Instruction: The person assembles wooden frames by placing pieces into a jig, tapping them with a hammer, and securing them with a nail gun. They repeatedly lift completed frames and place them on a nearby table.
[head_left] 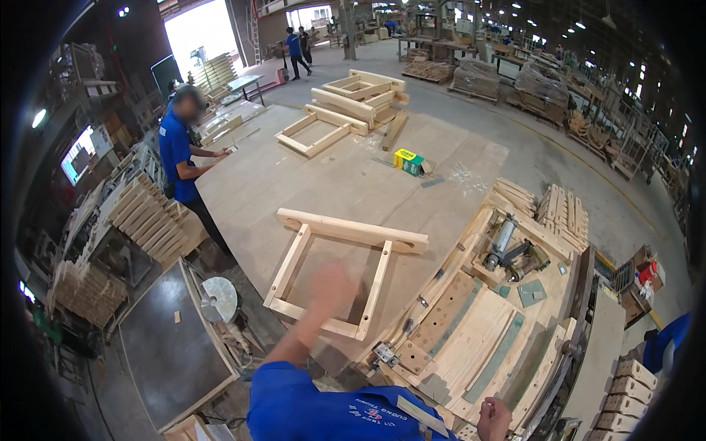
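A pale wooden frame (332, 228) lies on the big plywood-topped table in front of me; one of its rails is wider and has rounded slots. My left hand (338, 288) is over the frame's opening, smeared by motion, so its fingers cannot be read. Low at the right, my right hand (494, 419) is beside the near edge of a wooden jig (482, 342). Its fingers are curled closed, and what they may hold is hidden. A pale flat strip (425, 417) crosses the front of my blue shirt.
More wooden frames (346, 103) are stacked at the table's far end, near a yellow-green box (409, 162). A pneumatic tool (504, 242) rests on the jig bench. At the table's left side stands a co-worker (180, 147). A dark-topped table (173, 345) is at lower left.
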Action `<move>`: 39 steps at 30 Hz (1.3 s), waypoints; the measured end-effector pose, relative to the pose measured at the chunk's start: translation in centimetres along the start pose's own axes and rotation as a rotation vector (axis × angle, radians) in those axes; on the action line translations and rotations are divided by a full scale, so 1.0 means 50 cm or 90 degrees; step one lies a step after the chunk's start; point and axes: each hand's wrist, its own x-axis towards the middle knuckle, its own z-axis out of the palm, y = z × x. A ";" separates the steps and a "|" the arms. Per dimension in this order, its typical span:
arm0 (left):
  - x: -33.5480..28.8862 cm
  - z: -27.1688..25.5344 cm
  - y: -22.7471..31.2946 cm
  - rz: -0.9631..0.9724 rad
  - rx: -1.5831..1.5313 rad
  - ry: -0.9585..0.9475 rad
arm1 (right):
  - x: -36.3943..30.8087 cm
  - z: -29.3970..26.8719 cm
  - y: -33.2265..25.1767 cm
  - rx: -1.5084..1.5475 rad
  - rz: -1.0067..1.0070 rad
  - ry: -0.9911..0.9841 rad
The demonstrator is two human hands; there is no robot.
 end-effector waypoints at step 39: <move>0.041 0.154 0.256 0.269 -0.294 -0.099 | -0.168 0.086 0.039 0.064 0.204 0.082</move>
